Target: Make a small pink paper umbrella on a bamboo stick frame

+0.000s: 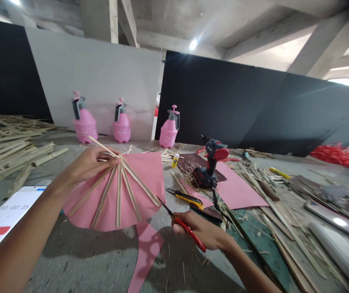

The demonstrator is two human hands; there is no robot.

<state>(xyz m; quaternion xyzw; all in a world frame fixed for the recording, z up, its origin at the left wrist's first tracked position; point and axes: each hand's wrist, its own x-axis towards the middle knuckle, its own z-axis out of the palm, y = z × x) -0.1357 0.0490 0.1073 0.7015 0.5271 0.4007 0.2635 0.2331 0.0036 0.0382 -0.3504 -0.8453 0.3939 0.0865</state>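
Observation:
My left hand (101, 160) pinches the bamboo slats where they meet at the top of a pink paper fan (145, 171). Several slats (118, 199) spread downward over the paper, whose lower edge is curved and whose right side still has a squared corner. In my right hand (197, 228) are red-handled scissors (186, 228), their blades pointing up-left at the paper's right edge, near the end of the rightmost slat. Below the fan hangs a curved pink paper offcut (145, 252), its upper end overlapped by the fan.
A yellow utility knife (188, 199), a glue stick (175, 160) and a cordless drill (211, 162) lie beyond my right hand. Pink spray bottles (122, 126) stand along the wall. Bamboo strips (12, 150) pile up at left, near a phone (12, 211); more strips cover the right side.

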